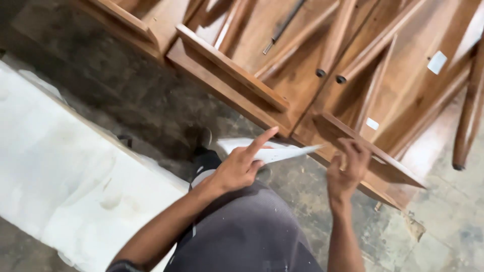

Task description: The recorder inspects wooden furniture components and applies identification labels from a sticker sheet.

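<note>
My left hand (239, 168) holds a white, pointed sheet (275, 151) just above my knee, with the index finger stretched out over it. The sheet's tip points right towards my right hand (347, 171). That hand is raised with loosely bent fingers, and nothing shows in it. It hovers in front of the edge of a brown wooden board (373, 153) that belongs to overturned wooden furniture (302, 75). Motion blur hides whether the right fingers touch the board or the sheet's tip.
A long white-covered slab (70, 176) lies along the left. Overturned wooden furniture with round legs (466, 121) and white stickers fills the top and right. Below is a stained concrete floor (443, 221). My grey trouser leg (247, 231) and dark shoe (204, 151) are in the middle.
</note>
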